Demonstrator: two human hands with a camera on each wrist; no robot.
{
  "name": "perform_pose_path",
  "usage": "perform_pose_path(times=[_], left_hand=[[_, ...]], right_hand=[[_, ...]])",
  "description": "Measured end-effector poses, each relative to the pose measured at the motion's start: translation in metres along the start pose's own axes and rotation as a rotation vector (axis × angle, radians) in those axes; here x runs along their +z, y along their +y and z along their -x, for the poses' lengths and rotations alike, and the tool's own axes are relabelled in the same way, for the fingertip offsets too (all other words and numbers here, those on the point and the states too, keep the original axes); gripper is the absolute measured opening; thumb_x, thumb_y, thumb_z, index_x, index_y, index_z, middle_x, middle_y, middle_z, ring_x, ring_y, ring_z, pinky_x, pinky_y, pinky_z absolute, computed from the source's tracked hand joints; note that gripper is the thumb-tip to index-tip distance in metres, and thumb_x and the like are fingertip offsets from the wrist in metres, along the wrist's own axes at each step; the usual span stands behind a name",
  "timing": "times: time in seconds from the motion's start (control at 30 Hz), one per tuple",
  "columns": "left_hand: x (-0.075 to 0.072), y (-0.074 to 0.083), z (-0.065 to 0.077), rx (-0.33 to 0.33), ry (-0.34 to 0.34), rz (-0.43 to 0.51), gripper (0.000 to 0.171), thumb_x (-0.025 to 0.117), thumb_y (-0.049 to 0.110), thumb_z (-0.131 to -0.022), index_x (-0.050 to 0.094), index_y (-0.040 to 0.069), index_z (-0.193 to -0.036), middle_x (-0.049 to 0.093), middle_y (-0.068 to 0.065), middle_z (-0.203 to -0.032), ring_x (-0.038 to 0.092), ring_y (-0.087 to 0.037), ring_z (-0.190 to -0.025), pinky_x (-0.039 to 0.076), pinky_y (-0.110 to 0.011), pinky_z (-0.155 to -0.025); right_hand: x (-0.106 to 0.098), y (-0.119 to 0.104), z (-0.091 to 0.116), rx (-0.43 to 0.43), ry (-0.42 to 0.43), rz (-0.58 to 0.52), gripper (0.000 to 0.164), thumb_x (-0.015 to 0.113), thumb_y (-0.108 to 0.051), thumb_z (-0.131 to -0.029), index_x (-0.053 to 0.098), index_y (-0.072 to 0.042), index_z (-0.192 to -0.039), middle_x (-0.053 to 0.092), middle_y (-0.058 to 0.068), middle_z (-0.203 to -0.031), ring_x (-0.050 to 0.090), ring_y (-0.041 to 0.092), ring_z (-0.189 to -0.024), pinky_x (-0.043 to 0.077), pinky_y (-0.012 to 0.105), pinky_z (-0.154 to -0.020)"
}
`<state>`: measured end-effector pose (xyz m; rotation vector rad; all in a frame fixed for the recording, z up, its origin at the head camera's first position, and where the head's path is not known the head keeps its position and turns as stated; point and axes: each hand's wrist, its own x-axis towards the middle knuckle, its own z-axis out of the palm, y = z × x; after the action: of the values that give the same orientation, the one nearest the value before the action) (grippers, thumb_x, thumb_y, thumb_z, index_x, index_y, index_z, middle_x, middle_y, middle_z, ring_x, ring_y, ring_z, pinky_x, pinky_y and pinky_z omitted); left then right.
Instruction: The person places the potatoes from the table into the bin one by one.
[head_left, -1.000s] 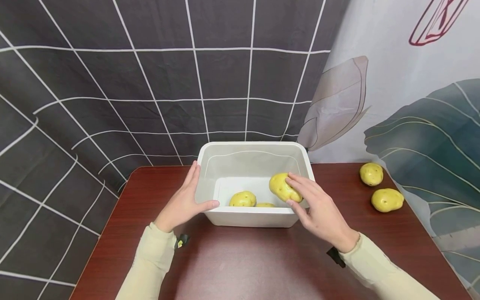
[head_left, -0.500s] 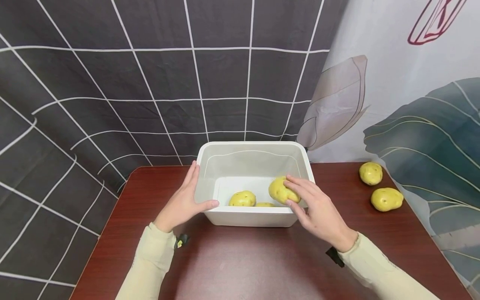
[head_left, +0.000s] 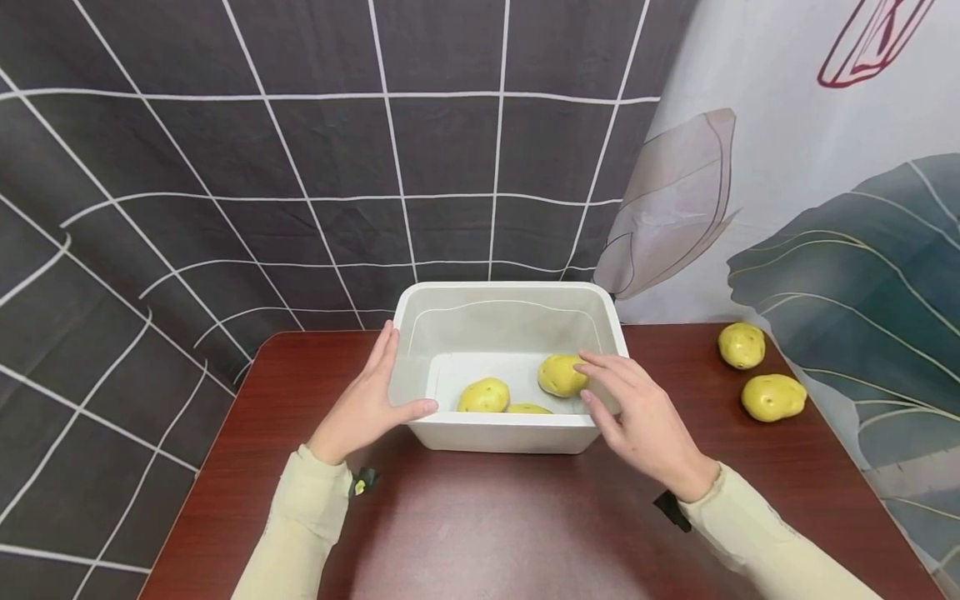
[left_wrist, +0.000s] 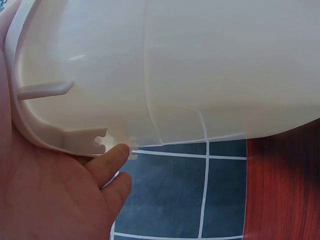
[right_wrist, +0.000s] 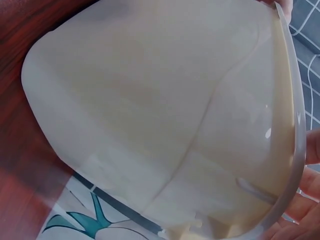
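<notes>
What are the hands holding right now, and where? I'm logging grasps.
The left hand holds the white plastic bin by its left wall, thumb on the front. The right hand has its fingers spread beside a yellow potato, holding nothing.
</notes>
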<state>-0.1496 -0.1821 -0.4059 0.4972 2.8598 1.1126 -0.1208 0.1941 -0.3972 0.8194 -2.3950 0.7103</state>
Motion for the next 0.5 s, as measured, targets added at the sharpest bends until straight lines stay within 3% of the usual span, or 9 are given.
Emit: perform_pose_path(times=[0.5], left_hand=[[0.001,0.0,-0.001,0.003,0.001,0.004,0.12,0.076,0.061,-0.081,0.005,0.007,-0.162,-0.002,-0.002,-0.169,0.016,-0.03,-0.152,0.033,-0.052,-0.114]], right_hand=[[-0.012,0.013,0.004,0.054,0.048,0.052,0.035,0.072,-0.008,-0.086,0.069,-0.001,-0.121,0.063,0.014,-0.132,0.056,0.031,-0.122,0.035,0.025,-0.108]])
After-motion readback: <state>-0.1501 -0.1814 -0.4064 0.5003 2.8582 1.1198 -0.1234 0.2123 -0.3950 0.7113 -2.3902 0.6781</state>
